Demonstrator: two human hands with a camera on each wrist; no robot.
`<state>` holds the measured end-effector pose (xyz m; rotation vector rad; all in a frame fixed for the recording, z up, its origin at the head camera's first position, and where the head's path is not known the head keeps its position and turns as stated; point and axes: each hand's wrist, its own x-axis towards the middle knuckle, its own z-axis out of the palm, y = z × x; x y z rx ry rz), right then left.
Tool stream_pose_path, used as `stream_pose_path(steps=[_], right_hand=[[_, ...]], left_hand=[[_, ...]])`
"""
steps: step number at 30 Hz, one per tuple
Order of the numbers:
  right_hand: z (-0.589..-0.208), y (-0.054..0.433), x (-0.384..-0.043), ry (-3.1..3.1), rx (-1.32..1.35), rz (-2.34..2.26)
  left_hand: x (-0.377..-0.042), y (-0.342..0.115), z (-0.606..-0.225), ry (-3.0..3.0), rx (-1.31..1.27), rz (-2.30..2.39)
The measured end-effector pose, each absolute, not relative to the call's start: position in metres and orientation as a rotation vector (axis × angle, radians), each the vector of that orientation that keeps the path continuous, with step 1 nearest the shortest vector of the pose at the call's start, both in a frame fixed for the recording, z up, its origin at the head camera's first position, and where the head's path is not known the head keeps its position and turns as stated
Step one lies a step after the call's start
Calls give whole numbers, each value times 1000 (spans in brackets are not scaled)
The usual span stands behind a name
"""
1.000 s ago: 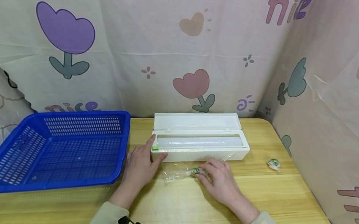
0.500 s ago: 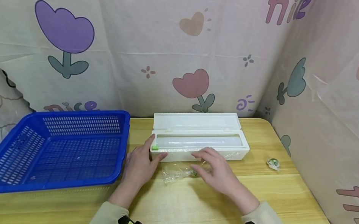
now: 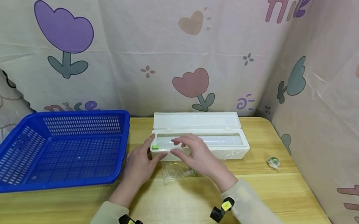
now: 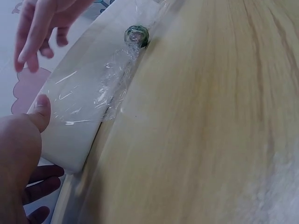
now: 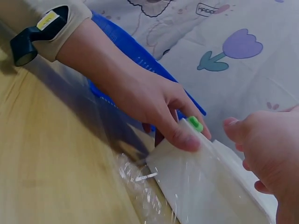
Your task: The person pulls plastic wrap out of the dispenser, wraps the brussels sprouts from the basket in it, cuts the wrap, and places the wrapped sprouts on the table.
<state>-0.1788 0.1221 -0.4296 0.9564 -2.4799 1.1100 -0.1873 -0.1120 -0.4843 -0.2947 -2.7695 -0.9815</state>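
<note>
A long white cling film box [image 3: 231,153] stands on the table with its lid raised and a roll of film [image 3: 221,140] inside. My left hand [image 3: 138,166] grips its left end, thumb on the front face, beside a green slider [image 5: 195,124]. Over the front of the box hovers my right hand [image 3: 198,156], fingers loosely bent and holding nothing. Clear film [image 3: 173,171] hangs from the box onto the table. A small round green thing [image 4: 136,36] lies wrapped in that film; its kind cannot be told.
On the left sits a large blue plastic basket [image 3: 86,180] with slotted sides. Another small green-and-white wrapped bundle [image 3: 274,163] lies near the table's right edge. A printed curtain [image 3: 141,37] hangs behind the wooden table [image 3: 176,212].
My right hand has let go of the wrapped green thing, lifted, and moved up and left over the box. My left hand has stayed at the box's end.
</note>
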Motion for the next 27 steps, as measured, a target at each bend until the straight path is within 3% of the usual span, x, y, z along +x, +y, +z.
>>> stream_pose_path(steps=[15,27], right_hand=[[-431,74,-209,-2603,1024,971],[-441,66,-214,-2525,1069,887]], left_hand=[[-187,-114,-485,-2752,-293,-940],[-186,-114,-485,-2742,-298,-939]])
